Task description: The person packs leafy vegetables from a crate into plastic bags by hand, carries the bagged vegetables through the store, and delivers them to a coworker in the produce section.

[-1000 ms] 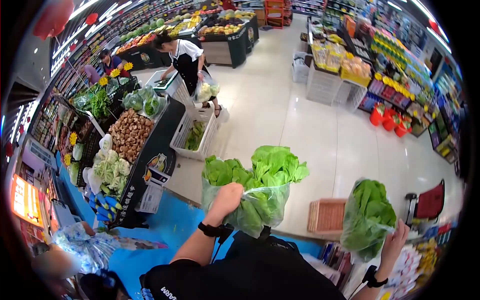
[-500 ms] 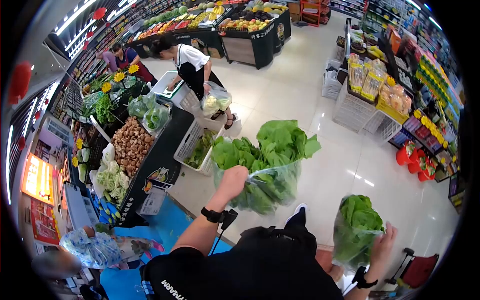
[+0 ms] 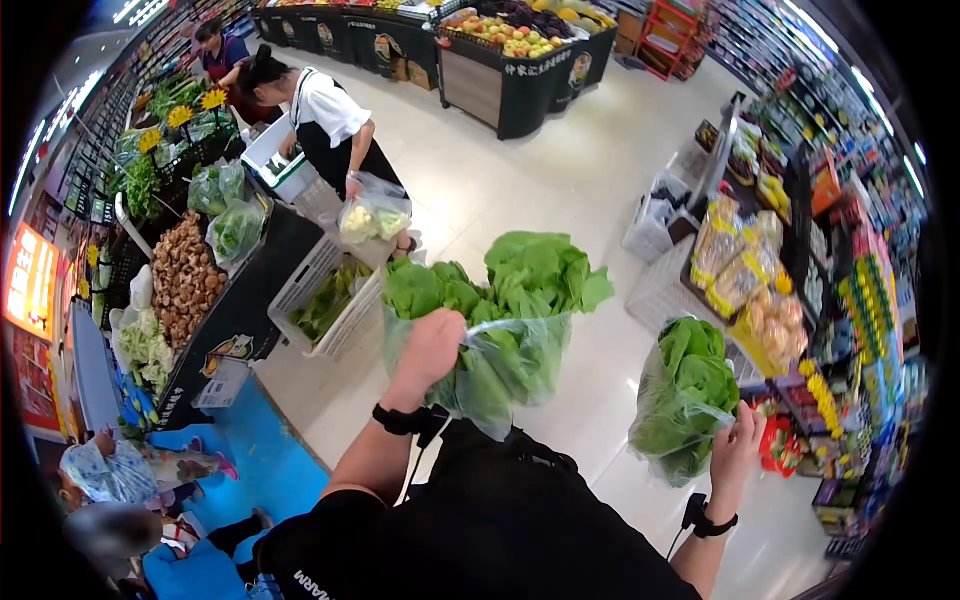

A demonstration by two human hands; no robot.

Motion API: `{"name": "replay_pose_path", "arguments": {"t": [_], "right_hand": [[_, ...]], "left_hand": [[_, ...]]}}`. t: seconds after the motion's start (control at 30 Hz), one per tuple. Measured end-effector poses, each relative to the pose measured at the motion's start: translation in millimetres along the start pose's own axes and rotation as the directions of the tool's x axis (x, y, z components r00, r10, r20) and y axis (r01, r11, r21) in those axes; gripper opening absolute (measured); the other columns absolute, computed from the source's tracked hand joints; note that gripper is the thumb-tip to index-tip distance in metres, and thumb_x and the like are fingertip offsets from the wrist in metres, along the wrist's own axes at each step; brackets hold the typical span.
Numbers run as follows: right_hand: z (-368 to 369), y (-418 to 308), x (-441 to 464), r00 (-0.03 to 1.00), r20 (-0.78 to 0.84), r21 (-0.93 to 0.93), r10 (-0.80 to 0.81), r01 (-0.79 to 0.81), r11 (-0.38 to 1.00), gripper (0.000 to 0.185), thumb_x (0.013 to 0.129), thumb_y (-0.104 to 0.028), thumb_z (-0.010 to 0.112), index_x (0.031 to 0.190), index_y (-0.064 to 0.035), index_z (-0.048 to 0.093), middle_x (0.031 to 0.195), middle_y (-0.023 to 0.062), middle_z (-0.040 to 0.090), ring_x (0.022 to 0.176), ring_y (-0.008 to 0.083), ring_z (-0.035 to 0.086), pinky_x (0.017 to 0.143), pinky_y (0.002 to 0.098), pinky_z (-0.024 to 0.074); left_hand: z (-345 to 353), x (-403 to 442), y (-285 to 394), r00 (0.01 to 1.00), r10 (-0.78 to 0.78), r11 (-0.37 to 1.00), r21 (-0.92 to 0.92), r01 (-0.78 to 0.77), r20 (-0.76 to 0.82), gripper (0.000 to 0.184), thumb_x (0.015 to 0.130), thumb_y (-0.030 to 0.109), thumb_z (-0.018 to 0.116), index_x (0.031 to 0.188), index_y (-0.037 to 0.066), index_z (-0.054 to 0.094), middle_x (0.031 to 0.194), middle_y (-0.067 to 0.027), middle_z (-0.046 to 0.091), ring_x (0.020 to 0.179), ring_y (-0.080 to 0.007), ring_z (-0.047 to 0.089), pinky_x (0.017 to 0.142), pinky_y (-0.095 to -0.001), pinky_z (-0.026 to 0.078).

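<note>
My left hand (image 3: 432,345) is closed around the gathered edge of clear plastic bags of leafy greens (image 3: 515,345). Two leafy heads stick out above the plastic, one on either side of the fist's right edge. Over on the right, my right hand (image 3: 738,445) grips the edge of another clear bag with a green leafy head (image 3: 685,390) in it. Both bundles hang in front of my body, apart from each other. Each wrist has a black band.
A white crate with greens (image 3: 345,320) stands on the floor beside the vegetable stand (image 3: 215,320). Beyond it a person (image 3: 330,125) holds a bagged vegetable. Right are shelves, packaged goods (image 3: 735,260) and a red bucket (image 3: 780,448). More people are at lower left.
The view has moved forward and turned, bringing the right-hand shelves closer. Both hands still hold their bags. The brown basket and red chair seen earlier at lower right are out of view.
</note>
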State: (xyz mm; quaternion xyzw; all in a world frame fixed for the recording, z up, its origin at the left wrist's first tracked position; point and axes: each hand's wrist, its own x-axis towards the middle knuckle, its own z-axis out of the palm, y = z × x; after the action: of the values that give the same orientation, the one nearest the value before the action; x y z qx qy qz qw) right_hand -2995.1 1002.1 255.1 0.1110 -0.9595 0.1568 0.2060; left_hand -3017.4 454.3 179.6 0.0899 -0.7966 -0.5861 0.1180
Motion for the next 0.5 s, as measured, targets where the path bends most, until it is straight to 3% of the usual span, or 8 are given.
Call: {"name": "replay_pose_path", "arguments": {"t": [0.1, 0.17, 0.27, 0.33, 0.37, 0.43, 0.47, 0.5], "right_hand": [[33, 1, 95, 0.996, -0.027, 0.011, 0.09, -0.089, 0.996, 0.057, 0.089, 0.012, 0.059, 0.144, -0.004, 0.053, 0.126, 0.0205, 0.055, 0.089, 0.0308, 0.06, 0.076, 0.0382, 0.0533], [61, 17, 157, 0.998, -0.038, -0.021, 0.059, -0.06, 0.998, 0.057, 0.089, 0.012, 0.059, 0.143, -0.004, 0.054, 0.126, 0.0208, 0.056, 0.091, 0.0325, 0.06, 0.077, 0.0386, 0.0532], [100, 16, 260, 0.997, -0.071, -0.039, 0.035, -0.037, 0.999, 0.056, 0.089, 0.011, 0.059, 0.143, -0.0041, 0.054, 0.125, 0.022, 0.056, 0.096, 0.0366, 0.06, 0.079, 0.0404, 0.0531], [135, 15, 318, 0.999, -0.045, 0.03, 0.019, -0.018, 0.999, 0.055, 0.089, 0.01, 0.06, 0.142, -0.0042, 0.055, 0.125, 0.0221, 0.056, 0.098, 0.0371, 0.06, 0.082, 0.0416, 0.0529], [157, 18, 350, 0.996, -0.068, 0.0, -0.05, 0.05, 0.999, 0.054, 0.09, 0.009, 0.061, 0.142, -0.0053, 0.055, 0.132, 0.0186, 0.054, 0.084, 0.0245, 0.057, 0.071, 0.034, 0.0504], [192, 8, 421, 0.984, -0.052, -0.075, -0.17, 0.166, 0.983, 0.052, 0.09, 0.009, 0.061, 0.14, -0.0051, 0.056, 0.128, 0.0179, 0.056, 0.086, 0.0257, 0.058, 0.07, 0.034, 0.0507], [211, 0, 461, 0.988, -0.018, 0.019, -0.153, 0.153, 0.988, 0.052, 0.09, 0.009, 0.062, 0.14, -0.0052, 0.057, 0.126, 0.0177, 0.056, 0.087, 0.0263, 0.059, 0.07, 0.0341, 0.0513], [228, -6, 491, 0.991, 0.01, 0.113, -0.133, 0.131, 0.985, 0.052, 0.089, 0.009, 0.062, 0.139, -0.0053, 0.057, 0.124, 0.0176, 0.057, 0.087, 0.0269, 0.059, 0.07, 0.0342, 0.052]], "left_hand": [[14, 87, -14, 0.994, -0.104, 0.994, 0.025, 0.104, 0.015, 0.027, 0.096, 0.015, 0.049, 0.082, -0.005, 0.059, 0.079, -0.0202, 0.059, 0.075, -0.0344, 0.057, 0.071, -0.0439, 0.046], [25, 146, -9, 0.988, -0.148, 0.989, 0.006, 0.148, 0.043, 0.028, 0.097, 0.017, 0.049, 0.082, -0.004, 0.059, 0.08, -0.0218, 0.058, 0.075, -0.0352, 0.058, 0.071, -0.0447, 0.045], [33, 235, 1, 0.993, -0.118, 0.991, 0.07, 0.117, 0.015, 0.028, 0.097, 0.018, 0.05, 0.081, -0.005, 0.057, 0.08, -0.0215, 0.058, 0.072, -0.0351, 0.055, 0.07, -0.0448, 0.045], [27, 297, -3, 0.994, -0.105, 0.99, 0.096, 0.104, 0.01, 0.028, 0.098, 0.017, 0.051, 0.082, -0.005, 0.058, 0.078, -0.0199, 0.058, 0.071, -0.0307, 0.055, 0.069, -0.0432, 0.045], [27, 327, -9, 0.998, -0.048, 0.995, 0.083, 0.052, -0.049, 0.027, 0.099, 0.016, 0.051, 0.083, -0.004, 0.058, 0.078, -0.0187, 0.057, 0.071, -0.0277, 0.055, 0.069, -0.0418, 0.045], [25, 386, -20, 0.995, -0.029, 0.999, 0.02, 0.031, -0.096, 0.024, 0.1, 0.012, 0.052, 0.084, -0.004, 0.059, 0.076, -0.0144, 0.057, 0.073, -0.0194, 0.055, 0.068, -0.0377, 0.046], [23, 421, -19, 0.992, -0.083, 0.995, 0.044, 0.087, -0.092, 0.024, 0.1, 0.012, 0.051, 0.084, -0.004, 0.06, 0.075, -0.0124, 0.056, 0.074, -0.0177, 0.054, 0.068, -0.0368, 0.045], [22, 455, -25, 0.994, 0.023, 0.997, 0.079, -0.014, -0.109, 0.023, 0.099, 0.01, 0.05, 0.081, -0.004, 0.057, 0.073, -0.0082, 0.053, 0.072, -0.0146, 0.05, 0.066, -0.0349, 0.043]]}}
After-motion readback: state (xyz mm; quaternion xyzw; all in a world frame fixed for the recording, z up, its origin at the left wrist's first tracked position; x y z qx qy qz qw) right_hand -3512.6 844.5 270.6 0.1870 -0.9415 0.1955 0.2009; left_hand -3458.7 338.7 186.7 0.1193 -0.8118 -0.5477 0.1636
